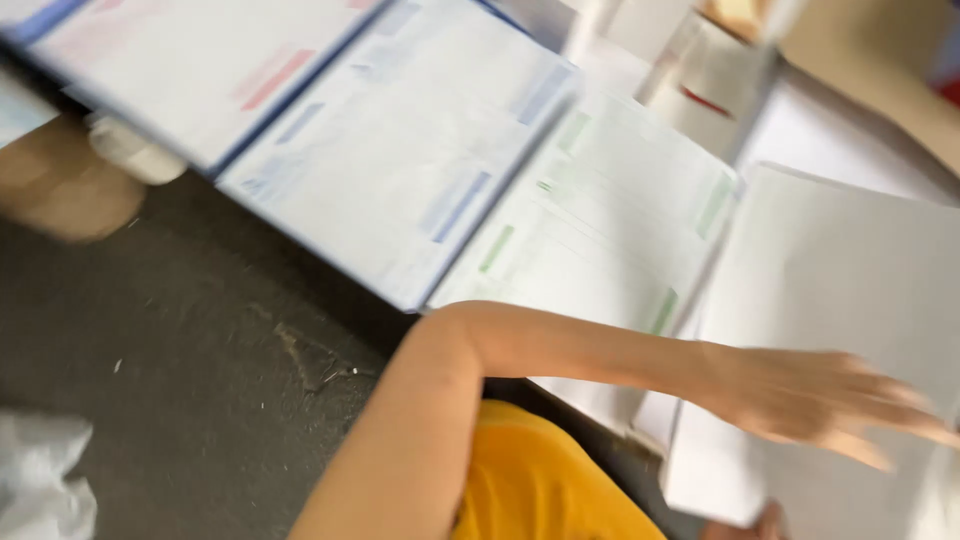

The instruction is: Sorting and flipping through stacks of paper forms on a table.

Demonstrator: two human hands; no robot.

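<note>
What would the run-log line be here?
left hand: open, over white sheet | right hand: unseen | printed stacks behind | blurred

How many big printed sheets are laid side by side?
3 clearly: one with red marks at upper left, one with blue marks in the middle, one with green marks beside the arm. Blur and frame edges may hide more.

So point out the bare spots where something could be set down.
The dark floor left of the bent arm is bare, bordered by the blue-edged sheets above and a white bag at the corner. The right side is crowded: overlapping sheets, the hand over a white sheet.
</note>
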